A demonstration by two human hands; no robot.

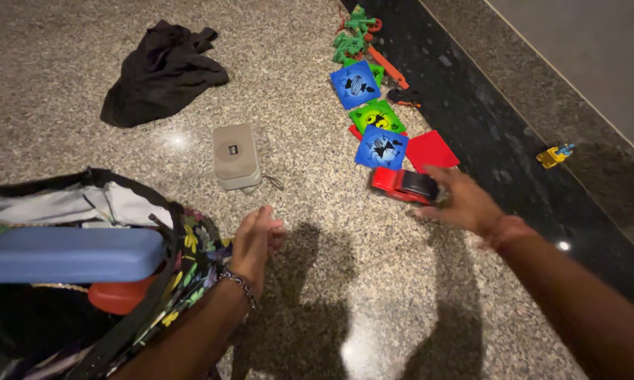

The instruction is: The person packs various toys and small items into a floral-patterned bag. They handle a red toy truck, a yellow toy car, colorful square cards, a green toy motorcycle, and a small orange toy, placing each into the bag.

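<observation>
1. The right hand (464,200) reaches to about 2 o'clock of the view, fingers curled around the rear of a small red toy car with a dark roof (403,184), which rests on the speckled granite floor (296,77). The hold looks shallow, so the car could roll or slip free.
2. At the car's 12 o'clock lies a row of square picture cards, blue, green and red (381,146), almost touching it. A sweep of the wrist could scatter them.
3. The left hand (255,239) hovers at 6 o'clock, empty, fingers loosely together, beside an open floral fabric bag (190,260) holding a blue hard case (67,253) – a nudge might tip the contents out.
4. A beige rectangular pouch (235,156) with a trailing cord sits at 11 o'clock of that hand, where fingers could snag it.
</observation>
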